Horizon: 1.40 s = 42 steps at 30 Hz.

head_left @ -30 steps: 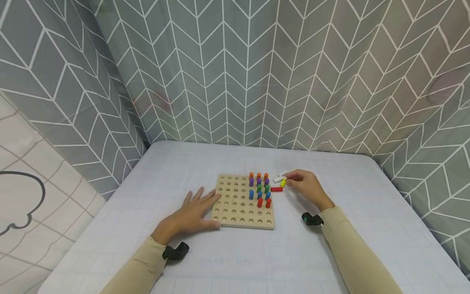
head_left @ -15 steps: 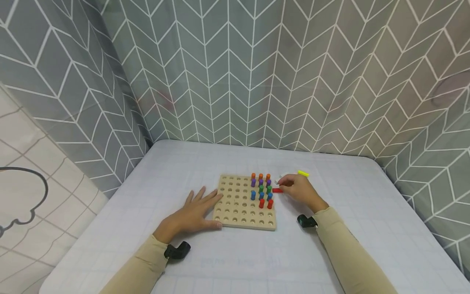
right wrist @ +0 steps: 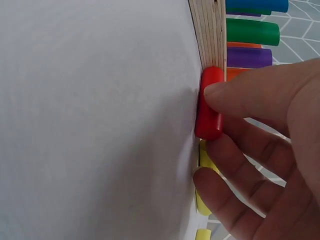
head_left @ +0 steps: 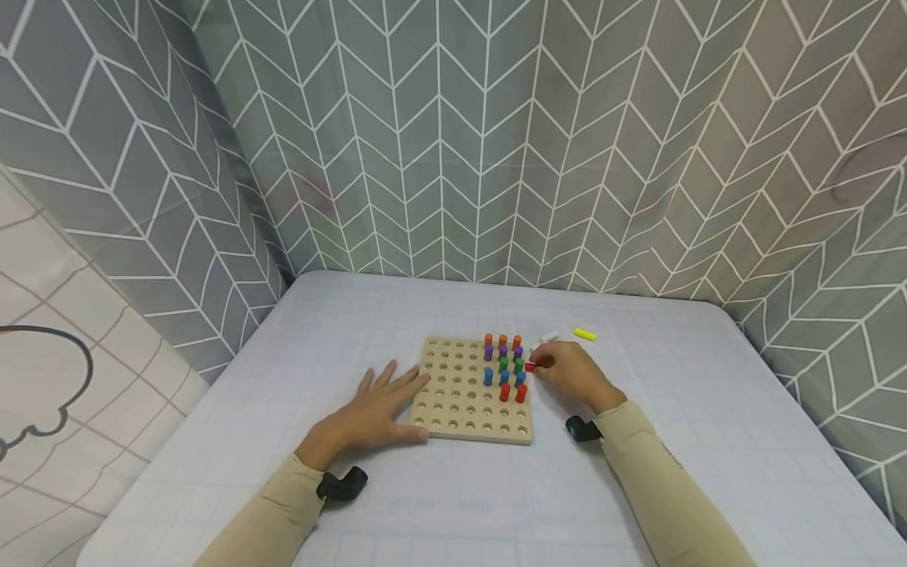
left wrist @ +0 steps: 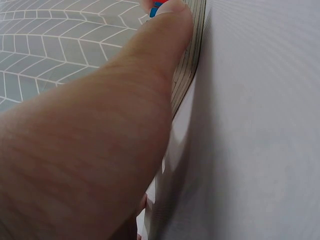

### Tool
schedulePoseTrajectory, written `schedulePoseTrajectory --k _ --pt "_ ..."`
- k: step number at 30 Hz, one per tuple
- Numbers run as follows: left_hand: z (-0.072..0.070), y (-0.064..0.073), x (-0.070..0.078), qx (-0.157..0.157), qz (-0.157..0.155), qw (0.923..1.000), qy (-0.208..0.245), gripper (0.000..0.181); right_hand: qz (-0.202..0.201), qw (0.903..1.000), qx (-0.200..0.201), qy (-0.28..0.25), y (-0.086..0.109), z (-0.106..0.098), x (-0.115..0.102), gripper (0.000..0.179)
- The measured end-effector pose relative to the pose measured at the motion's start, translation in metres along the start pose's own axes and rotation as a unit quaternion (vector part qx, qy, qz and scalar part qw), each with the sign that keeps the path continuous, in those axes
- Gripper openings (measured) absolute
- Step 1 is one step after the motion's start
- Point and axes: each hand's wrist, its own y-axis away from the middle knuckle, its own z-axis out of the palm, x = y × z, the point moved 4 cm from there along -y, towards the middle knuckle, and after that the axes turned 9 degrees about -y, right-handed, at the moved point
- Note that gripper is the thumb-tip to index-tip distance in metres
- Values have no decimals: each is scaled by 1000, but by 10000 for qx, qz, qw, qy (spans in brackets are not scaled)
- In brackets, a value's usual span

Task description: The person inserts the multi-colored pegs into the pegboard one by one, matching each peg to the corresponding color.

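A wooden peg board (head_left: 453, 409) lies on the table with coloured pegs standing in its right-hand columns. My left hand (head_left: 375, 413) rests with spread fingers at the board's left edge, the thumb by its near corner. Just right of the board, my right hand (head_left: 570, 370) pinches a red peg (head_left: 530, 367) that lies on its side. In the right wrist view the thumb presses on this red peg (right wrist: 210, 107), whose end is right at the board's side. The left wrist view shows mostly the hand and thumb (left wrist: 165, 40) against the board's edge (left wrist: 187, 75).
Behind the right hand lie a yellow peg (head_left: 584, 335) and a white peg (head_left: 549, 337). Upright pegs fill part of the board: orange (head_left: 503, 340), purple (head_left: 489, 353), green (head_left: 504, 365), blue (head_left: 488, 376) and red (head_left: 520, 392). A patterned curtain (head_left: 453, 157) hangs behind the table.
The right hand has let go of the yellow peg, which now lies farther back and right. It has moved nearer the board and taken hold of the red peg. The left hand stays put.
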Motion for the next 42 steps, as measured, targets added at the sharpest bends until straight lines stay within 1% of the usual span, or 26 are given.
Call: schedulePoseTrajectory --k 4,7,9,15,17,22,28,33,42 --pt "0 0 0 -17 3 10000 9 105 51 10000 43 -74 4 0 0 12" --pt "0 0 0 -6 4 10000 17 105 192 9994 150 -227 7 -1 2 15" --pt "0 0 0 16 16 10000 10 105 216 9990 229 -312 9 -2 2 16" --pt "-1 0 1 11 37 10000 -27 105 320 9946 448 -877 12 -4 -1 19" --pt "-3 0 1 47 90 9999 2 104 360 9925 471 -1071 13 -5 -1 22" --pt "-8 1 4 125 219 9997 80 102 409 9888 410 -1377 14 -6 -1 28" --pt "-8 2 4 94 217 9997 41 103 280 9836 277 -1758 15 -6 -3 34" --pt "-8 2 4 89 199 9997 64 103 196 9775 224 -2086 17 -6 -7 33" --pt "-6 2 2 96 193 9997 83 103 278 9658 163 -2574 20 -4 -10 32"
